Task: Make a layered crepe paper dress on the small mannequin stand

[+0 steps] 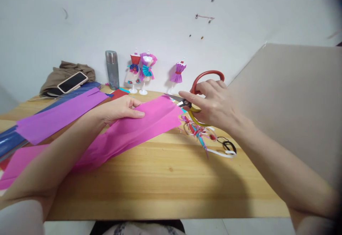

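A long sheet of bright pink crepe paper stretches from the table's left side to its middle. My left hand pinches its upper edge, thumb on top. In my right hand is a pair of scissors with one red and one yellow handle. Their blades point left and lie at the right end of the pink paper, apart at the tips. Whether both blades straddle the paper is hard to make out. Below my right hand lies a heap of colourful paper scraps.
Purple paper lies at the left on a blue roll, near a phone and brown cloth. A grey bottle and small dress forms stand along the wall. Black rings lie right; a large beige panel rises there.
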`<state>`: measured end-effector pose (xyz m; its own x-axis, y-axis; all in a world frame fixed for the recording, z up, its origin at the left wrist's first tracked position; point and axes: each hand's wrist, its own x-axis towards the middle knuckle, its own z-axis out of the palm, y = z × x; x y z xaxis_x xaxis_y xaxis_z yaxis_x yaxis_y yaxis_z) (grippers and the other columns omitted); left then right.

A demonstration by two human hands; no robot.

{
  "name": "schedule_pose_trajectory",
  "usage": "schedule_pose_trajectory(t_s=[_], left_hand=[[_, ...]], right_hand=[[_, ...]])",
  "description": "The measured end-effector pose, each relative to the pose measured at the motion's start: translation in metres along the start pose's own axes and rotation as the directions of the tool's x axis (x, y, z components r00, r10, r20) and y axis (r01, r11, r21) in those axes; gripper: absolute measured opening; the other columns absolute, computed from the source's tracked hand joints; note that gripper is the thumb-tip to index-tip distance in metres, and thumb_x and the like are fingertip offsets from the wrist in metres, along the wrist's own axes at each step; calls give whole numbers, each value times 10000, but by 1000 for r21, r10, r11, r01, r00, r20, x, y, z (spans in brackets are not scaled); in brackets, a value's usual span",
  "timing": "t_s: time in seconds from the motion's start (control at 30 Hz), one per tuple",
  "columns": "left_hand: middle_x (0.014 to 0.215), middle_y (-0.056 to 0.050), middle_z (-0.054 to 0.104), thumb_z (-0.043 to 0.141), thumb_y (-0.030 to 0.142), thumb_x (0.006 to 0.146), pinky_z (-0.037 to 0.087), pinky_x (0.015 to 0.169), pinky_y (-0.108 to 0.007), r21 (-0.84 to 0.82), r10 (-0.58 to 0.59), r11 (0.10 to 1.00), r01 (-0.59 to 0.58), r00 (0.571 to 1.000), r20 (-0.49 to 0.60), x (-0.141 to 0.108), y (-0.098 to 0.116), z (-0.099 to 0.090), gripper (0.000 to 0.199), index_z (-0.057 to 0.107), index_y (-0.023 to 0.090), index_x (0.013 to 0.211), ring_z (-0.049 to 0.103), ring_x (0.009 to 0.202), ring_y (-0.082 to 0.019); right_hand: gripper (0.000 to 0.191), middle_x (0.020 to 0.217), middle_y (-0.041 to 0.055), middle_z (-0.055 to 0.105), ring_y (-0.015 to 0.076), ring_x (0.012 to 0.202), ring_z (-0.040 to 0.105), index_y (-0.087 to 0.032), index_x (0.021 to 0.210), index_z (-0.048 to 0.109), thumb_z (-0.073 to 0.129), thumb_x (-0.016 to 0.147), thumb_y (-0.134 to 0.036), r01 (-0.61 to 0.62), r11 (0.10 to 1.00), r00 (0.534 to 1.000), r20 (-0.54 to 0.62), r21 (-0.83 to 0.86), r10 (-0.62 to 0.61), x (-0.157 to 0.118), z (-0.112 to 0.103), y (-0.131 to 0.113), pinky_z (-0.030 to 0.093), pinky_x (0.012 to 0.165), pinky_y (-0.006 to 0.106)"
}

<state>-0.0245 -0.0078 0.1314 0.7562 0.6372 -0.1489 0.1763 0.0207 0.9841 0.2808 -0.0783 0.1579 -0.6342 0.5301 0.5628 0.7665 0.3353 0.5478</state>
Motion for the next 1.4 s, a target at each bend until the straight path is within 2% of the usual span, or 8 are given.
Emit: schedule_pose_trajectory(t_s=[0.37, 0.53, 0.6, 0.67, 0.8, 0.9, 1.07, 1.4], left_hand=[[799, -33, 746, 815, 361, 700, 450, 566, -204, 70, 0, 998, 1, 1000, -15, 1, 0, 4, 256, 767, 161, 852, 641, 657, -139], [809, -33, 735, 800, 346, 726, 463, 587, -215, 107, 8, 994, -2, 999, -52, -1, 1, -1, 224, 748, 150, 820, 645, 667, -140], [791, -25, 726, 791, 326, 734, 442, 573, -205, 164, 34, 986, -16, 994, -102, -4, 4, 0, 204, 745, 146, 818, 634, 655, -131], [815, -27, 733, 778, 323, 749, 444, 579, -208, 175, 58, 984, -38, 992, -113, -8, 8, 1, 207, 748, 149, 857, 644, 676, -137], [847, -39, 743, 750, 343, 782, 475, 620, -233, 153, 71, 987, -55, 993, -100, -12, 11, 1, 245, 749, 155, 939, 666, 702, -154], [839, -35, 732, 745, 351, 787, 462, 612, -228, 191, 86, 979, -68, 992, -89, -12, 11, -1, 240, 744, 152, 920, 656, 693, -147], [759, -12, 679, 736, 353, 774, 394, 548, -204, 332, 113, 939, -88, 992, -56, -10, 11, -2, 211, 709, 145, 797, 590, 637, -119], [658, 36, 550, 703, 329, 733, 345, 535, -202, 464, 104, 879, -110, 994, 39, -11, 19, 6, 198, 618, 165, 661, 477, 596, -93]], right_hand=[[267, 823, 65, 594, 193, 706, 475, -230, 1130, 706, 569, 906, -276, -26, 1000, 1000, 8, -7, 26, 0, 12, 7, 316, 649, 328], [309, 819, 74, 596, 192, 688, 511, -183, 1104, 740, 591, 903, -365, -159, 937, 987, 76, 312, 142, -8, 2, 7, 387, 617, 324], [365, 862, 73, 624, 185, 699, 549, -177, 1118, 731, 649, 875, -437, -317, 782, 946, 244, 536, 216, -12, -8, 9, 438, 632, 325], [425, 840, 55, 642, 173, 690, 569, -175, 1112, 717, 699, 843, -503, -491, 522, 866, 456, 698, 205, -15, -19, 15, 469, 631, 315], [503, 817, 62, 676, 150, 641, 598, -140, 1123, 674, 622, 904, -589, -684, -20, 721, 672, 729, -168, -21, -29, 29, 491, 561, 275], [572, 886, 111, 720, 157, 646, 670, -98, 1140, 655, 549, 942, -624, -731, -217, 669, 614, 648, -420, -24, -23, 33, 536, 547, 254], [621, 913, 146, 755, 181, 662, 729, -62, 1162, 636, 467, 980, -631, -763, -305, 625, 529, 570, -574, -22, -4, 31, 574, 549, 248], [667, 926, 168, 778, 229, 688, 757, -68, 1165, 649, 471, 950, -674, -842, -241, 499, 525, 483, -690, -9, 4, 32, 613, 567, 302]])
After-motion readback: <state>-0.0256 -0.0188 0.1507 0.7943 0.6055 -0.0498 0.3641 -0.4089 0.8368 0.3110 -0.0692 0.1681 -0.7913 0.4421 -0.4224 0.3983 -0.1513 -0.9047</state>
